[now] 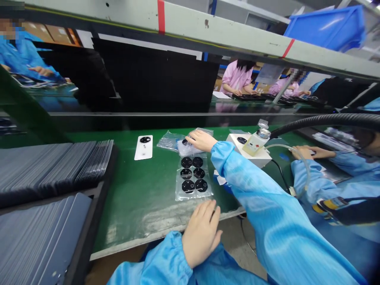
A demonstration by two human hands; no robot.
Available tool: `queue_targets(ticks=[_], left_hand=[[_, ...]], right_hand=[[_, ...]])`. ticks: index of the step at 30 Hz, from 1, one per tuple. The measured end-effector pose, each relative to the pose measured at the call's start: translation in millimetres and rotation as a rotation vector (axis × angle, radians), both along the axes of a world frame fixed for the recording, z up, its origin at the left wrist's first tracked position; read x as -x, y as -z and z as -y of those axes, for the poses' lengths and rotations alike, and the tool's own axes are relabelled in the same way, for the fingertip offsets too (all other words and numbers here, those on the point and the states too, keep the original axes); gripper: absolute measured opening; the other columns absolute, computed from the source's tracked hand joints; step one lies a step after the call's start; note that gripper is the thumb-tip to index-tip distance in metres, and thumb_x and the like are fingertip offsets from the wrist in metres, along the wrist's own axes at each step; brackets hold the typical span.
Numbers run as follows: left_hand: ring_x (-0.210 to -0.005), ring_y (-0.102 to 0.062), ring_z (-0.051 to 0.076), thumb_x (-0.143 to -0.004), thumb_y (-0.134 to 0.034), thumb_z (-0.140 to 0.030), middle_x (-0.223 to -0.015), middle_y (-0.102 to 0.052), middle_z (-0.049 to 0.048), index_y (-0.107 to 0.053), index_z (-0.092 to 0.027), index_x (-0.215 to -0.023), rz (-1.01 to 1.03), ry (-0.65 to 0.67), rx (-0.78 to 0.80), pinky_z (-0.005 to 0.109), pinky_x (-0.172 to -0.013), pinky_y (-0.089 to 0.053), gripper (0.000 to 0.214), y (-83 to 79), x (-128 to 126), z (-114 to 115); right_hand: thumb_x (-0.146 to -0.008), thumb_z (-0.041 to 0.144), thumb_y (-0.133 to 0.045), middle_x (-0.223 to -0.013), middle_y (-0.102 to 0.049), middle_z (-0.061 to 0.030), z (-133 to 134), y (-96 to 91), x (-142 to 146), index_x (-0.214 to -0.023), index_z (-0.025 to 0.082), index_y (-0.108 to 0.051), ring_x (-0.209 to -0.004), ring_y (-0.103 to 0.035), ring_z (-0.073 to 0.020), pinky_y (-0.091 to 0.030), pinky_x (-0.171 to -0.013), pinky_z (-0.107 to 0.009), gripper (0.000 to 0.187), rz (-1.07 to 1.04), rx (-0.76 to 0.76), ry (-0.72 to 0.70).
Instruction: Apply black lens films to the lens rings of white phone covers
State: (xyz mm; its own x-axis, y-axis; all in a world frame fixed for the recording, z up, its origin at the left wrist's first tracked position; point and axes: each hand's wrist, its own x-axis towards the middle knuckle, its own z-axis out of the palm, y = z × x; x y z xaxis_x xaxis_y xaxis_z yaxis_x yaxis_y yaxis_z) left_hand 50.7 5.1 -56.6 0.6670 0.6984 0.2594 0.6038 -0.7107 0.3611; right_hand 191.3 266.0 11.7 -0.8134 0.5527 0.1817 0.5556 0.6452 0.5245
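While the right hand (202, 140) lies palm-down on a clear plastic bag (186, 147), fingers close together and nothing pinched, the left hand (202, 233) sits near the bench's front edge, fingers slightly parted and curved, holding nothing. A clear sheet of black round pieces (192, 178) lies flat on the green bench mat (148, 213), just below the bag and between the hands: six discs, three rows of two. A similar black disc shows in the bag near the right fingertips.

Left of the sheet, a white card (144, 147) carries one black round piece. To the right, a white block (249, 154) holds a small bottle of yellowish liquid (255, 144), a thin clear tube (285, 147) curving away from it. A black hose (326, 118) runs above. Further right, a co-worker's hand (311, 152) in a blue sleeve rests on a tray. Stacks of dark slim panels (50, 166) fill a rack at far left.
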Motion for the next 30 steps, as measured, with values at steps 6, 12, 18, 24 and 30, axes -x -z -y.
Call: queue_targets(ticks=[6, 12, 18, 24, 30], left_hand=[[-0.126, -0.043, 0.040, -0.079, -0.062, -0.040, -0.136, -0.046, 0.0274, -0.048, -0.002, -0.129, -0.073, -0.108, -0.002, 0.053, -0.103, -0.039, 0.065, 3.7, -7, -10], [-0.125, -0.046, 0.037, -0.079, -0.061, -0.043, -0.136, -0.048, 0.0231, -0.049, -0.007, -0.129, -0.087, -0.065, -0.001, 0.051, -0.102, -0.041, 0.062, 5.0, -9, 9], [-0.123, -0.047, 0.038, -0.081, -0.059, -0.041, -0.134, -0.050, 0.0227, -0.049, -0.008, -0.128, -0.052, -0.065, -0.019, 0.052, -0.100, -0.043, 0.059, 5.9, -7, 14], [-0.117, -0.052, 0.038, -0.078, -0.064, -0.035, -0.129, -0.055, 0.0213, -0.053, -0.009, -0.123, 0.031, -0.036, -0.044, 0.053, -0.094, -0.048, 0.053, -5.8, 1, 14], [-0.101, -0.063, 0.019, -0.091, -0.046, -0.029, -0.107, -0.069, 0.0114, -0.054, -0.015, -0.113, 0.597, 0.176, -0.139, 0.036, -0.092, -0.050, 0.027, -80.5, 40, 35]], right_hand=[[-0.090, 0.031, -0.052, -0.117, -0.056, -0.0082, 6, 3.2, 2, -0.120, 0.016, -0.050, -0.103, -0.056, -0.0207, -0.048, -0.088, -0.042, 0.034, -0.097, 0.052, 0.068], [-0.090, 0.031, -0.052, -0.119, -0.055, -0.0084, 8, 3.7, 5, -0.121, 0.016, -0.049, -0.107, -0.055, -0.0219, -0.047, -0.090, -0.045, 0.035, -0.166, 0.156, 0.092], [-0.090, 0.032, -0.052, -0.126, -0.051, -0.0094, 7, 9.5, 11, -0.127, 0.018, -0.046, -0.112, -0.053, -0.0234, -0.045, -0.094, -0.047, 0.040, -0.246, 0.295, 0.127], [-0.091, 0.034, -0.050, -0.115, -0.058, -0.0081, 9, 4.6, 13, -0.124, 0.017, -0.047, -0.095, -0.060, -0.0181, -0.052, -0.082, -0.039, 0.037, -0.353, 0.432, 0.273], [-0.092, 0.029, -0.047, -0.104, -0.064, -0.0070, 21, -22.4, 19, -0.126, 0.017, -0.047, -0.090, -0.062, -0.0176, -0.050, -0.081, -0.038, 0.036, -0.435, 0.478, 0.372]])
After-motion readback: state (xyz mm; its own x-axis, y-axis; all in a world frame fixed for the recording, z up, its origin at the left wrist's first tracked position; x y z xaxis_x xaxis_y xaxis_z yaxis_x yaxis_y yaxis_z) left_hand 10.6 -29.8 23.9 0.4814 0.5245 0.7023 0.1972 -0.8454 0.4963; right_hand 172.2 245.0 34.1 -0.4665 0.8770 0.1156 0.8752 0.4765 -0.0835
